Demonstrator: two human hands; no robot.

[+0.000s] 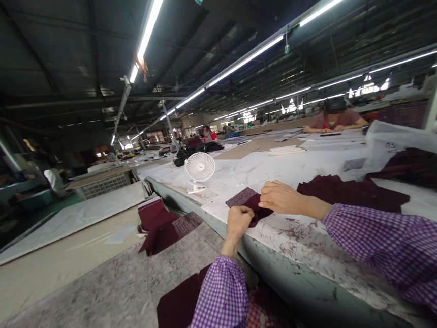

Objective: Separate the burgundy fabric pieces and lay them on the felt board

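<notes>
A small piece of dark maroon fabric (247, 200) with a patterned, paler section lies at the near edge of the white-covered table. My left hand (240, 220) pinches its near left edge, fingers closed. From the right, my right hand (278, 198) grips the same fabric at its right side, fingertips pressed together. The cloth between the two hands looks folded or bunched, and its underside is hidden. Just right of my right forearm is a pile of cut maroon pieces (353, 193) with jagged edges.
A white clip fan (200, 167) stands on the table (238, 175) beyond my hands. Maroon pieces (166, 224) lie on the lower grey surface (80, 293) at left, another (178, 310) near my left sleeve. Clear plastic (400, 140) covers fabric at right. A co-worker (335, 118) sits across.
</notes>
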